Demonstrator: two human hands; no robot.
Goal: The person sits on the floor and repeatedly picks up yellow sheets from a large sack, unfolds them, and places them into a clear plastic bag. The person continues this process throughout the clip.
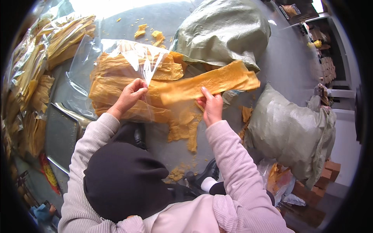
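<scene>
My left hand point(134, 94) pinches the rim of a clear plastic bag point(83, 59). Inside it lie stacked yellow-orange dried sheets point(113, 84), which look like dried bean curd skin. With fingers and thumb, my right hand point(211, 103) grips a long loose sheet point(215, 78) of the same kind. Its left end is blurred and lies by the bag's mouth; the right end reaches toward a large woven sack point(221, 32). Below the bag's mouth, broken sheet pieces point(183, 125) lie on the floor.
Another filled woven sack point(288, 131) sits at the right. More bagged sheets point(67, 38) are piled at the left, near a metal-framed panel point(62, 131). Crumbs point(177, 173) lie on the grey floor by my shoes. Cardboard boxes point(310, 189) stand at lower right.
</scene>
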